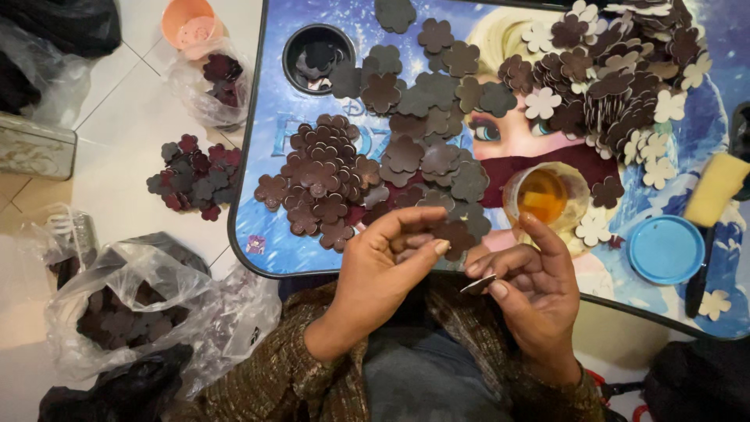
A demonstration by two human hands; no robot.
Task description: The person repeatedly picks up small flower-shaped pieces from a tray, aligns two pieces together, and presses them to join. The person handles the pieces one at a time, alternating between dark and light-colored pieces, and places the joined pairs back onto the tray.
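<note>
My left hand (387,262) hovers at the near edge of a small blue picture-printed table (266,234), its thumb and fingers pinching a dark brown flower-shaped cutout (455,234). Just to its right, my right hand (535,285) holds another flat flower cutout (478,284) edge-on between thumb and fingers, with the index finger raised toward a clear cup of amber liquid (544,195). Many brown and grey flower cutouts (367,168) lie spread over the table's left half. A heap of brown and cream ones (617,78) fills the far right.
A round blue lid (666,249) and a yellow sponge (715,187) lie at the table's right. A black cup hole (316,55) sits at its far left. On the floor are loose flowers (194,176), plastic bags of cutouts (125,312), and an orange cup (190,22).
</note>
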